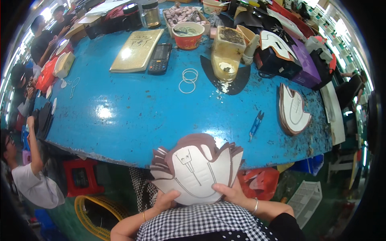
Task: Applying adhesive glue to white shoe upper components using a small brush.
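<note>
I am gripping one fanned stack of white, brown-edged flat cut pieces [195, 176] between two bare hands, at the middle of the blue table's [132, 108] near edge. The left hand [164, 201] is closing on the stack's lower left, its thumb lying on the white top piece; the right hand [234, 194] is gripping the lower right the same way. The other fingers are mostly hiding from my camera, and I am not managing to count the layers.

A second stack of similar white and brown pieces [296, 110] is lying by the table's right edge. Between the two stacks, one pair of small blue-handled snips [255, 126] is resting near the near edge. Two thin white rings [188, 81] are overlapping around mid-table.

Toward the far edge, I am counting one pale gold-covered notebook [134, 51], one dark handheld keypad device [160, 59] just beside it, one red patterned paper bowl [188, 38] and one translucent yellowish container [223, 58], which is standing on a black sheet [241, 78]. One purple box [304, 64] is sitting toward the far right corner.
</note>
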The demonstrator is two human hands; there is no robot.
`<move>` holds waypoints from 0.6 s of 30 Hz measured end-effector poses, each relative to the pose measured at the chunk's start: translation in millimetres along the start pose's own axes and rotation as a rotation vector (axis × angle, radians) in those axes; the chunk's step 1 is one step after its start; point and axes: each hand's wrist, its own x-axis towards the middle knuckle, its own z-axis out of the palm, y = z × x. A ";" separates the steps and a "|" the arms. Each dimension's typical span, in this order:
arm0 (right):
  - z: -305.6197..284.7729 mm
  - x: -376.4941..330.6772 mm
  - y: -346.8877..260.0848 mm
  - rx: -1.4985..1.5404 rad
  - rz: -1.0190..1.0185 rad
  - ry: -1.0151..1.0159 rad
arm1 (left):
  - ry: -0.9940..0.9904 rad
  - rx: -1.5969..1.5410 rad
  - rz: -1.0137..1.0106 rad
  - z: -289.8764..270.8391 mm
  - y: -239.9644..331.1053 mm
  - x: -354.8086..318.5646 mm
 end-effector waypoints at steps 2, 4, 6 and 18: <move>7.5 7.1 -7.5 0.020 -0.041 -0.006 | 0.027 0.015 0.049 15.8 2.7 6.6; 16.9 17.7 -20.6 0.237 -0.069 0.051 | 0.000 0.024 0.237 33.5 7.6 14.2; 28.1 36.9 -37.7 0.385 -0.106 0.067 | 0.056 0.158 0.330 54.5 14.6 32.1; 4.3 77.9 -43.6 0.245 -0.245 0.193 | 0.138 0.030 0.298 80.5 49.2 135.3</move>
